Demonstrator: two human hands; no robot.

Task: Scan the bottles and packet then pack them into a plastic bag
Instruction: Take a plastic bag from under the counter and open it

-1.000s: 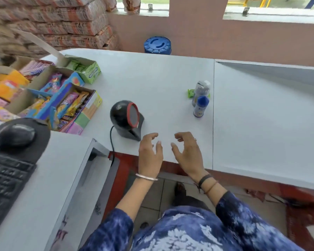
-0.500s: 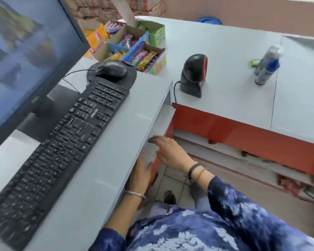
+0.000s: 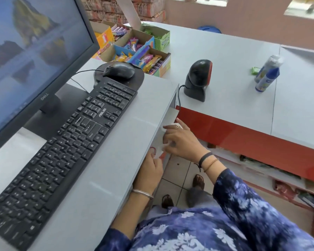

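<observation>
Head view: both hands (image 3: 170, 153) pinch a white plastic bag (image 3: 166, 132), largely hidden under the desk edge (image 3: 152, 134).

"DELL" is printed on the lower bezel of the monitor (image 3: 43, 96) at the left of the frame. "ASUS" is marked on the keyboard (image 3: 101, 113) at centre left. "Fruittella" is read on the orange box (image 3: 104, 42) at upper centre. The bottle labels cannot be made out.

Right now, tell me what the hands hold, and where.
Both the left hand and right hand pinch a white plastic bag under the desk, at its lower edge.
</observation>
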